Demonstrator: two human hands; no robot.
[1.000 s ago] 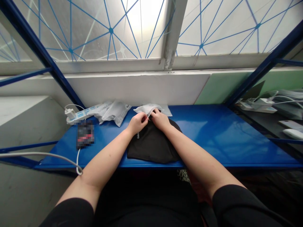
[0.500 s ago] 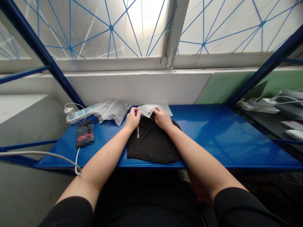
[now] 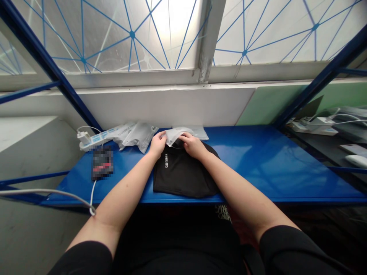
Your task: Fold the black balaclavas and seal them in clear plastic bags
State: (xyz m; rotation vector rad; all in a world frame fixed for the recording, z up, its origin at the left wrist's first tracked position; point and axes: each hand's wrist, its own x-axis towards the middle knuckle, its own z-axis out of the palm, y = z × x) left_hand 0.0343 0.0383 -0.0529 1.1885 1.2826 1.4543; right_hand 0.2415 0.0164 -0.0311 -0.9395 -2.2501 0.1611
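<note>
A translucent white plastic bag (image 3: 175,134) lies at the back of the blue table, its near edge lifted over the top of a folded black cloth item (image 3: 183,173). White lettering runs down the left part of the cloth. My left hand (image 3: 158,144) is closed on the bag's left corner, thumb and fingers pinched together. At the bag's opening, my right hand (image 3: 192,145) has its fingers curled at the plastic edge, over the far end of the black cloth. Its fingertips are partly hidden there, so what they grip is hard to make out.
Crumpled plastic bags (image 3: 137,135) lie at the back left, beside a white power strip (image 3: 93,141) with a plug in it. A blurred dark object (image 3: 102,163) with a cable sits nearer. Blue frame posts (image 3: 321,76) flank the blue table (image 3: 258,164); a mouse (image 3: 356,160) lies far right.
My left hand has shifted slightly left and down, drawing the bag's corner along. My right hand has moved a little left at the opening. The black cloth has stayed nearly in place.
</note>
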